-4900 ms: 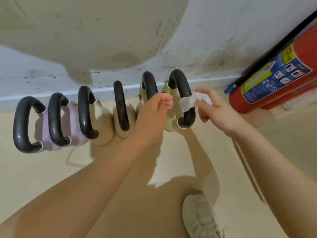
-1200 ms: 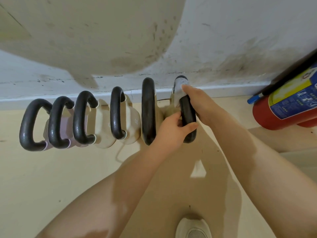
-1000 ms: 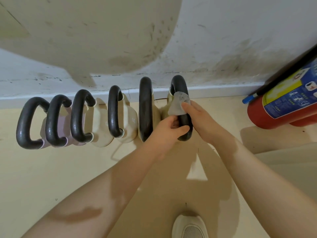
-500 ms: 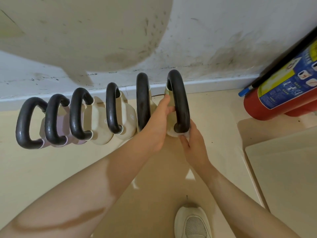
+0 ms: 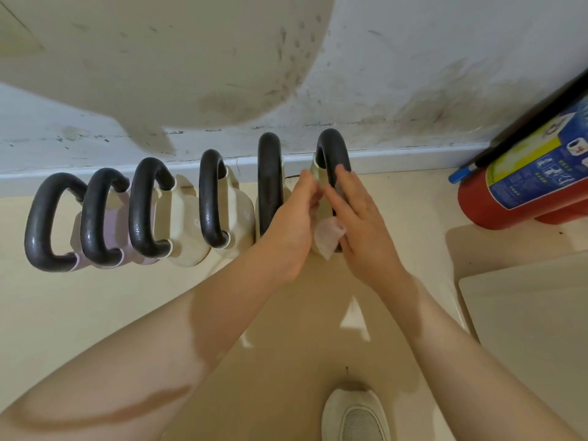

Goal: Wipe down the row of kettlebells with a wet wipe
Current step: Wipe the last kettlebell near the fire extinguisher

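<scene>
Several kettlebells with black handles stand in a row along the wall, the two on the left pink (image 5: 109, 224), the others cream (image 5: 187, 218). My right hand (image 5: 359, 218) lies over the handle of the rightmost kettlebell (image 5: 332, 154), fingers stretched along it. It presses a crumpled white wet wipe (image 5: 327, 237) against the cream body under the palm. My left hand (image 5: 294, 218) reaches in between the last two kettlebells, its fingertips flat against the rightmost one's body. Most of that body is hidden by both hands.
A red fire extinguisher (image 5: 521, 195) with a blue and yellow label lies at the right by the wall. A pale flat panel (image 5: 528, 316) covers the floor at lower right. My white shoe (image 5: 353, 415) stands below the hands. A white baseboard (image 5: 413, 159) runs behind the row.
My right hand has come up from the base of the rightmost kettlebell and now lies over its handle, the wipe showing under the palm. My left hand stays against the body.
</scene>
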